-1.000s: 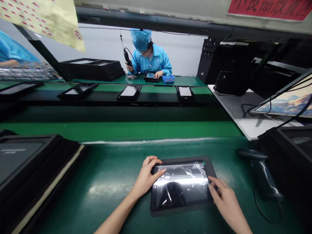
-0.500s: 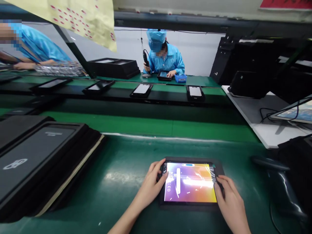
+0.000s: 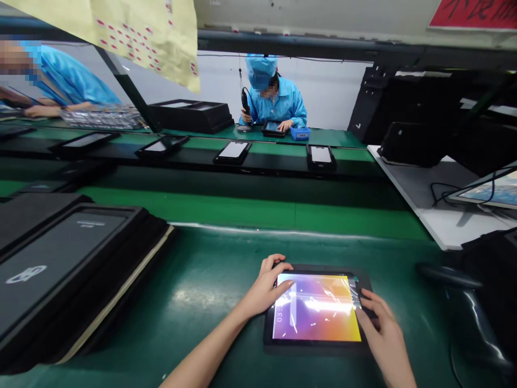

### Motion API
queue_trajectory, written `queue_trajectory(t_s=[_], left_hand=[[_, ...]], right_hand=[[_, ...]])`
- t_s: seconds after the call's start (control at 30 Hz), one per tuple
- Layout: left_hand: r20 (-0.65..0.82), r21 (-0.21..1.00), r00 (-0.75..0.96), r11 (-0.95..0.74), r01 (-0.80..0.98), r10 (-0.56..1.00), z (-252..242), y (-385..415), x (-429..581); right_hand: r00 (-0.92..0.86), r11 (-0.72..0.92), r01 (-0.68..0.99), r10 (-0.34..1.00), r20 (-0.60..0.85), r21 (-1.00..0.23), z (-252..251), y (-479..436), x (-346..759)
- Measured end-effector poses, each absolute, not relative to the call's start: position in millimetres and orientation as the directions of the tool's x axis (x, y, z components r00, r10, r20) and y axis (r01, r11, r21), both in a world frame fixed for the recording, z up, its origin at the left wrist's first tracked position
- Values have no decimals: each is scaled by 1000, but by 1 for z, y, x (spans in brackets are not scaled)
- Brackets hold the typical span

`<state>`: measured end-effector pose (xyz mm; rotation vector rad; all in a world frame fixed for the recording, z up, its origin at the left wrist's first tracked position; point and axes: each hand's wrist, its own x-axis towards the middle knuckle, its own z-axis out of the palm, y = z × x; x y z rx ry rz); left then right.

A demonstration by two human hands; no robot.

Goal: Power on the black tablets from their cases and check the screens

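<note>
A black tablet (image 3: 317, 310) lies flat on the green mat in front of me, its screen lit pink, purple and orange under a shiny film. My left hand (image 3: 264, 288) rests on the tablet's upper left corner, fingers curled over the edge and thumb on the screen. My right hand (image 3: 382, 334) grips the right edge, fingertips on the bezel.
A stack of black trays (image 3: 60, 269) holding a dark device fills the left. A handheld scanner (image 3: 460, 293) with cable lies at right. Several tablets (image 3: 233, 151) ride the conveyor beyond. A person in blue (image 3: 274, 102) works opposite; another's sleeve (image 3: 68, 81) shows at far left.
The tablet's screen went from dark to lit a second ago. Since half a second ago my left hand has shifted up onto the top left corner; the view has drifted slightly.
</note>
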<state>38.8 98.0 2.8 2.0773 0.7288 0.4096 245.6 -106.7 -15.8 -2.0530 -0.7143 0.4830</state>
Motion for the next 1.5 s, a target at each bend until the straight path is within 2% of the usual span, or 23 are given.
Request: queue_trajectory(t_s=[0.07, 0.13, 0.23, 0.3, 0.4, 0.47, 0.53, 0.6, 0.67, 0.73, 1.0, 1.3, 1.5], left_hand=[[42, 836, 766, -442, 324, 642, 2, 94, 39], [58, 858, 754, -419, 298, 654, 2, 93, 40], [70, 901, 700, -346, 262, 711, 2, 94, 40], [58, 932, 610, -261, 250, 790, 6, 93, 36], [-13, 976, 484, -94, 196, 875, 24, 76, 25], [-88, 996, 531, 59, 70, 843, 42, 56, 17], [-99, 935, 679, 303, -187, 727, 61, 33, 12], [38, 765, 766, 474, -436, 642, 78, 13, 12], [169, 662, 769, 507, -552, 616, 91, 0, 15], [208, 682, 778, 482, -550, 593, 101, -7, 18], [154, 845, 717, 285, -452, 680, 119, -22, 21], [223, 874, 743, 208, -440, 631, 115, -24, 22], [226, 876, 716, 183, -446, 660, 115, -29, 23]], right_hand=[[743, -364, 165, 657, -127, -917, -9, -109, 244], [706, -236, -124, 662, -252, -964, 1, -108, 236], [616, -114, -466, 670, -414, -878, 15, -102, 226], [593, -109, -560, 639, -490, -821, 20, -99, 225], [585, -16, -702, 558, -589, -712, 24, -99, 232], [605, 56, -726, 525, -599, -685, 26, -102, 236], [623, 94, -725, 511, -592, -682, 28, -106, 238], [646, 111, -704, 509, -569, -701, 28, -107, 236], [667, 117, -682, 506, -547, -722, 27, -107, 234], [674, 114, -674, 500, -544, -730, 23, -106, 233], [657, 87, -664, 543, -524, -742, 10, -109, 233], [649, 49, -624, 589, -482, -780, 1, -110, 232], [738, 118, -565, 514, -437, -817, 1, -111, 231]])
